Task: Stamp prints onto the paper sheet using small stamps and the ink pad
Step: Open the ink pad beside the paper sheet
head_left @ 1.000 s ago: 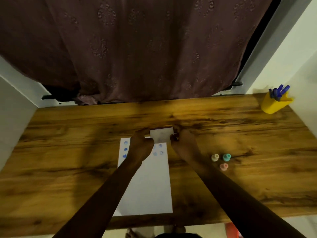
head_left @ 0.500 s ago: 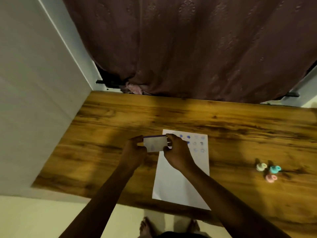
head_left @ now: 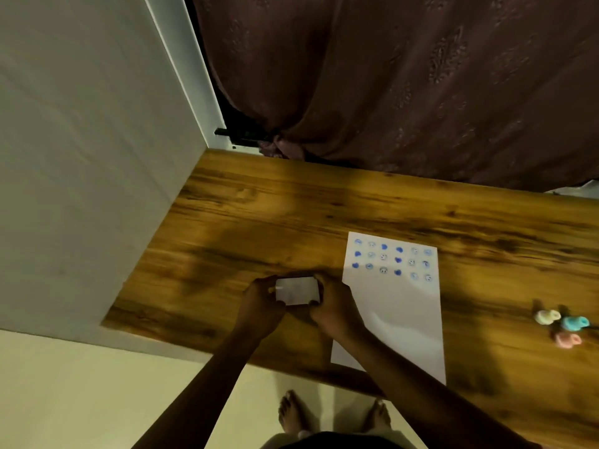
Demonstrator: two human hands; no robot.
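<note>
head camera looks steeply down at the table (head_left: 259, 205).

Home rm, prob.: patterned maroon curtain (head_left: 405, 85) behind wood-grain bench (head_left: 259, 222), plain painted wall (head_left: 81, 157), bare feet (head_left: 291, 413) on floor.

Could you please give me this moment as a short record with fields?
held item: white ink pad, both hands on it, left of the sheet
left hand: grip on its left end
right hand: grip on its right end
paper sheet: three rows of blue prints along the far edge
stamps: three, right of the sheet
surface: wooden table
</note>
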